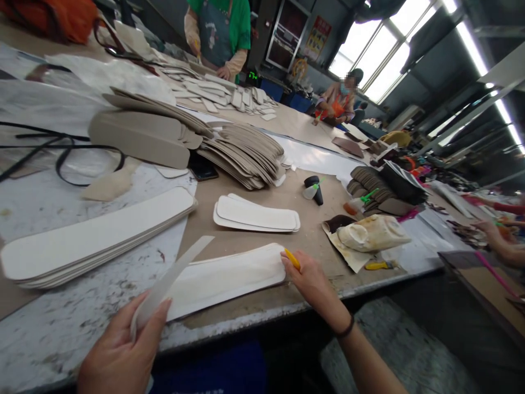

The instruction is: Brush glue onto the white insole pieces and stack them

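My left hand (118,350) is closed on the near end of a long thin pale strip (172,276), which rises up and to the right. My right hand (309,279) is closed on a small yellow tool (292,258) whose tip touches the right end of a flat white elongated piece (225,276) lying near the table's front edge. A dark band circles my right wrist.
A stack of long white pieces (94,238) lies at left, a small pile (256,214) in the middle, and fanned grey stacks (241,153) behind. A pale glue-crusted bottle (373,232), a small dark-capped bottle (311,189) and black straps (61,158) lie around. Other people work farther along the table (369,282).
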Demonstrator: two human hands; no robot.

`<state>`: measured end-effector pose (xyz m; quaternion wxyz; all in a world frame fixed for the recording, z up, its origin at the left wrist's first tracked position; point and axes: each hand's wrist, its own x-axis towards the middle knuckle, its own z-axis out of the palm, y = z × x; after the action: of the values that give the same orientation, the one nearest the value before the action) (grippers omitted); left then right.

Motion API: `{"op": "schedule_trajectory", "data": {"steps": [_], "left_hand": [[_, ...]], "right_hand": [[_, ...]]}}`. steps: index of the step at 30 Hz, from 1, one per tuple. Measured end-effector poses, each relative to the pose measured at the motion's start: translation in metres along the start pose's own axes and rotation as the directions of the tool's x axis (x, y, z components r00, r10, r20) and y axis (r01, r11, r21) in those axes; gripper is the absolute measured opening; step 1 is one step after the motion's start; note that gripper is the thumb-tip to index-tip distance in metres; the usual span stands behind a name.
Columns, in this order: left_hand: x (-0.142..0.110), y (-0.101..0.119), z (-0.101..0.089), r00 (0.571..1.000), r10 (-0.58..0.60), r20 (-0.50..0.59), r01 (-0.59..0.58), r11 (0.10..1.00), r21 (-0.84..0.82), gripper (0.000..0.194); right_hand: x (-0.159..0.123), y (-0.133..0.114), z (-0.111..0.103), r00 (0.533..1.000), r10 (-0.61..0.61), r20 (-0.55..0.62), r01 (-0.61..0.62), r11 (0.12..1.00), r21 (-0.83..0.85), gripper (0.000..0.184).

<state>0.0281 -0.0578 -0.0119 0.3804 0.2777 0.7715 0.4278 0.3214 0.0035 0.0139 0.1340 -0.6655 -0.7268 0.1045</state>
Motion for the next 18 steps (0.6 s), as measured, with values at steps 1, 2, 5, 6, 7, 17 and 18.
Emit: {"op": "schedule_trajectory", "data": {"steps": [1,2,5,6,7,17,18], "left_hand": [[0.0,0.0,0.0,0.999,0.029,-0.035,-0.028,0.999,0.043,0.037],[0.001,-0.001,-0.001,0.996,0.065,-0.057,-0.06,0.995,0.082,0.036],[0.001,-0.001,-0.002,0.99,0.136,-0.037,-0.131,0.986,0.107,0.036],[0.0,0.0,-0.003,0.989,0.142,-0.036,-0.138,0.985,0.106,0.036],[0.0,0.002,-0.003,0.99,0.135,-0.044,-0.13,0.986,0.1,0.037],[0.019,0.021,-0.006,0.939,-0.189,0.288,0.298,0.864,-0.406,0.047],[0.023,0.022,-0.007,0.927,-0.201,0.317,0.331,0.836,-0.438,0.049]], "right_hand": [[-0.001,0.0,0.001,1.0,-0.011,-0.004,0.011,1.0,0.008,0.027],[-0.001,0.0,0.002,1.0,-0.018,-0.005,0.018,1.0,0.015,0.026],[-0.003,0.001,0.004,1.0,-0.022,-0.003,0.022,0.997,0.071,0.027],[-0.003,0.0,0.005,1.0,-0.016,-0.009,0.017,0.993,0.113,0.027],[-0.003,0.0,0.005,1.0,0.002,-0.021,0.001,0.986,0.17,0.028],[0.005,-0.019,-0.013,0.891,0.397,0.221,-0.414,0.507,0.756,0.047],[0.005,-0.021,-0.014,0.875,0.412,0.253,-0.441,0.467,0.766,0.049]]}}
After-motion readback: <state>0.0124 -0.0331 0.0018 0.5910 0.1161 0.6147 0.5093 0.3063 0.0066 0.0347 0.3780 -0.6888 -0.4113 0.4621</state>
